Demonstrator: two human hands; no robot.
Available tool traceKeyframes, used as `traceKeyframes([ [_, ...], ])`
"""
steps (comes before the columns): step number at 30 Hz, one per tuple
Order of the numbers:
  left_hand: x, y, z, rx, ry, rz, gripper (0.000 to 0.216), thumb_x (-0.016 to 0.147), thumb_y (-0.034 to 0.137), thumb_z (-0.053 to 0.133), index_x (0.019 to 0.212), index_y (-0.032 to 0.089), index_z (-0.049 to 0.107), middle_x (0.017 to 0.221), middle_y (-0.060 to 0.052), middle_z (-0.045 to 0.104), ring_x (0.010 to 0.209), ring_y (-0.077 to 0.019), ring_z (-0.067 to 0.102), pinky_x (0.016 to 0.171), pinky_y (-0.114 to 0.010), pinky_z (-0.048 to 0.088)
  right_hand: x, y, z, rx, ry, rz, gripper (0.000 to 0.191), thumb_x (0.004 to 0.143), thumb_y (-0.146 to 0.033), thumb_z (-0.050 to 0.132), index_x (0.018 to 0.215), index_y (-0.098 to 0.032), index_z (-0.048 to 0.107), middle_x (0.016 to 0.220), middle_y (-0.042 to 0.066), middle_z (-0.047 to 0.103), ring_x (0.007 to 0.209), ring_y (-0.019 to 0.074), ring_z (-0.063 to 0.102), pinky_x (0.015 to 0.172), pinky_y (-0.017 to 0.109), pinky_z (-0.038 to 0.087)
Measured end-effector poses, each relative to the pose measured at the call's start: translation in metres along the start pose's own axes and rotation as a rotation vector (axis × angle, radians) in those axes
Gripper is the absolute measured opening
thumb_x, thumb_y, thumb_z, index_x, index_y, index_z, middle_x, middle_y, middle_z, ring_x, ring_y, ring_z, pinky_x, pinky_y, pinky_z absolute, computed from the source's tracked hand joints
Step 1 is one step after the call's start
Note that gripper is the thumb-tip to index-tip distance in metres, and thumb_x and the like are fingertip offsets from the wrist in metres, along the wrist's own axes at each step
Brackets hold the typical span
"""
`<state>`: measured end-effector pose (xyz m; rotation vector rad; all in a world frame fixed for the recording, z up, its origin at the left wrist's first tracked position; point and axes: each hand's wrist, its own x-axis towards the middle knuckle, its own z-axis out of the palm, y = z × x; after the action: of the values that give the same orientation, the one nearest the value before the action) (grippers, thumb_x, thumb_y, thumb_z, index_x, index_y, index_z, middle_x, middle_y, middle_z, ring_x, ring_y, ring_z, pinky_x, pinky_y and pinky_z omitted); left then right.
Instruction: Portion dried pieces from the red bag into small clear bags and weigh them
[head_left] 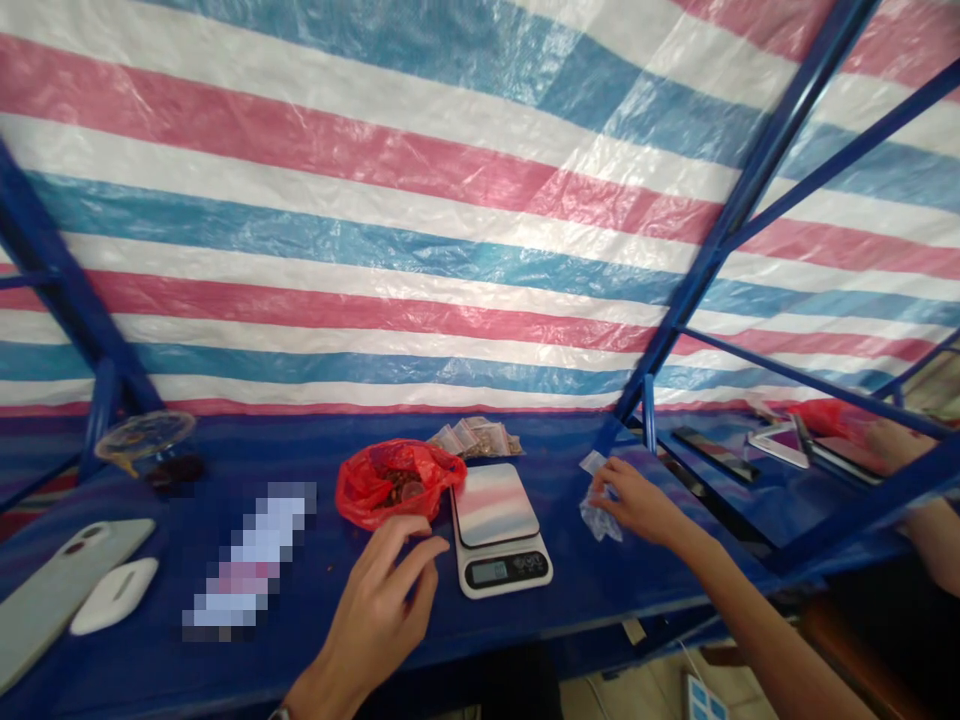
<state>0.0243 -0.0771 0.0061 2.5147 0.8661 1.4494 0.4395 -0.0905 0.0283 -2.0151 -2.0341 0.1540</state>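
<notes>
Over at the digital kitchen scale point(499, 530), the left hand point(375, 610) hovers open, fingers curved, just left of it, near the red plastic bag point(394, 485)! The right hand point(637, 500) pinches a small clear plastic bag point(600, 520) right of the scale (a co-worker's hand point(896, 445) shows farther right).

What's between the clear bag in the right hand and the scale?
Nothing visible. The right hand holds the clear bag just to the right of the scale, and only a strip of bare blue table lies between them.
</notes>
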Motion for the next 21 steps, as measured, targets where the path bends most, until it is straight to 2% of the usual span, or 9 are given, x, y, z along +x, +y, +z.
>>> traceKeyframes([
  [2, 0.005, 0.01, 0.005, -0.116, -0.084, -0.113, 0.025, 0.099, 0.012, 0.052, 0.112, 0.025, 0.069, 0.109, -0.008, 0.066, 0.104, -0.0188, 0.066, 0.091, -0.03, 0.055, -0.001, -0.034, -0.01, 0.061, 0.008, -0.111, 0.011, 0.091, -0.031, 0.065, 0.088, -0.021, 0.066, 0.104, 0.009, 0.063, 0.1, 0.0252, 0.062, 0.094, 0.039, 0.049],
  [4, 0.012, 0.018, 0.009, -0.253, -0.172, -0.277, 0.027, 0.099, 0.023, 0.057, 0.125, 0.027, 0.065, 0.125, -0.011, 0.064, 0.118, -0.0229, 0.063, 0.102, -0.036, 0.053, -0.004, -0.077, -0.017, 0.126, 0.014, -0.238, 0.009, 0.094, -0.03, 0.065, 0.09, -0.023, 0.067, 0.106, 0.007, 0.062, 0.102, 0.0238, 0.061, 0.095, 0.038, 0.049],
  [7, 0.026, 0.025, 0.015, -0.57, -0.266, -0.467, 0.06, 0.093, 0.039, 0.07, 0.148, 0.027, 0.049, 0.146, -0.015, 0.056, 0.134, -0.0292, 0.055, 0.115, -0.046, 0.045, -0.012, -0.143, -0.02, 0.245, -0.033, -0.455, 0.001, 0.095, -0.024, 0.067, 0.096, -0.025, 0.067, 0.109, 0.004, 0.062, 0.107, 0.0209, 0.06, 0.093, 0.033, 0.048],
  [8, 0.029, 0.026, 0.016, -0.713, -0.3, -0.506, 0.067, 0.091, 0.043, 0.071, 0.151, 0.026, 0.046, 0.146, -0.015, 0.057, 0.134, -0.0297, 0.055, 0.116, -0.047, 0.044, -0.014, -0.161, -0.018, 0.287, -0.041, -0.517, 0.004, 0.096, -0.022, 0.067, 0.098, -0.025, 0.067, 0.11, 0.003, 0.063, 0.107, 0.0197, 0.059, 0.092, 0.032, 0.048],
  [10, 0.034, 0.026, 0.016, -0.975, -0.36, -0.566, 0.066, 0.089, 0.051, 0.072, 0.146, 0.023, 0.053, 0.137, -0.014, 0.064, 0.13, -0.0302, 0.059, 0.113, -0.046, 0.045, -0.016, -0.188, -0.012, 0.312, -0.033, -0.618, 0.009, 0.097, -0.016, 0.065, 0.099, -0.024, 0.066, 0.111, 0.003, 0.065, 0.108, 0.0193, 0.059, 0.096, 0.033, 0.047],
  [12, 0.033, 0.021, 0.013, -1.111, -0.377, -0.63, 0.059, 0.087, 0.056, 0.074, 0.133, 0.019, 0.064, 0.123, -0.013, 0.07, 0.122, -0.0304, 0.063, 0.108, -0.043, 0.048, -0.016, -0.203, -0.003, 0.305, -0.018, -0.658, 0.009, 0.097, -0.015, 0.064, 0.1, -0.023, 0.065, 0.111, 0.003, 0.066, 0.106, 0.0196, 0.06, 0.095, 0.033, 0.047],
  [14, 0.026, 0.015, 0.008, -1.112, -0.356, -0.697, 0.055, 0.087, 0.057, 0.074, 0.125, 0.017, 0.068, 0.114, -0.011, 0.072, 0.115, -0.0291, 0.066, 0.104, -0.041, 0.05, -0.014, -0.208, 0.006, 0.275, -0.012, -0.666, 0.009, 0.096, -0.017, 0.066, 0.103, -0.023, 0.064, 0.111, 0.003, 0.067, 0.104, 0.0204, 0.06, 0.093, 0.035, 0.048],
  [18, 0.004, 0.005, 0.002, -1.06, -0.326, -0.731, 0.059, 0.088, 0.05, 0.076, 0.136, 0.021, 0.059, 0.122, -0.012, 0.07, 0.115, -0.0272, 0.066, 0.104, -0.041, 0.049, -0.011, -0.214, 0.026, 0.129, 0.024, -0.619, 0.012, 0.094, -0.014, 0.066, 0.103, -0.02, 0.063, 0.113, 0.006, 0.067, 0.106, 0.0251, 0.061, 0.096, 0.041, 0.049],
  [21, -0.005, 0.002, -0.001, -1.045, -0.311, -0.724, 0.057, 0.086, 0.046, 0.079, 0.133, 0.021, 0.059, 0.128, -0.013, 0.068, 0.119, -0.0281, 0.065, 0.107, -0.042, 0.047, -0.01, -0.223, 0.037, 0.028, 0.046, -0.619, 0.016, 0.09, -0.01, 0.065, 0.104, -0.018, 0.063, 0.115, 0.009, 0.067, 0.108, 0.0285, 0.061, 0.097, 0.046, 0.05],
])
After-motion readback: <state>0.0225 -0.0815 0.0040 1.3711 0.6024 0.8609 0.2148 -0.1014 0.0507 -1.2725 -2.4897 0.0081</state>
